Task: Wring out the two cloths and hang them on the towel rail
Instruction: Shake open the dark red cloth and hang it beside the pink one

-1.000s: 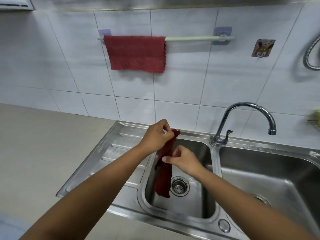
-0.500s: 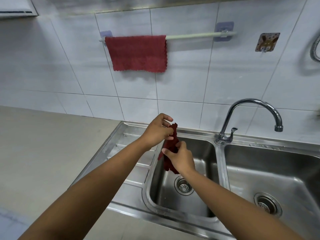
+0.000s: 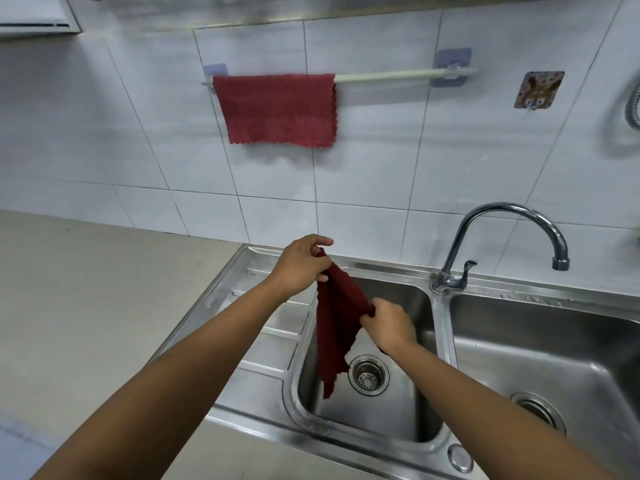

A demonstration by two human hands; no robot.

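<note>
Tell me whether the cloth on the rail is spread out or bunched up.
Spread out: the lighter red cloth drapes flat over the towel rail, its scalloped bottom edge straight.

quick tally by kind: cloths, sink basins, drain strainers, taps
Cloths: 2, the hung cloth and the held cloth
Sink basins: 2, left basin, right basin
Drain strainers: 2
Taps: 1, tap
Total: 7
</note>
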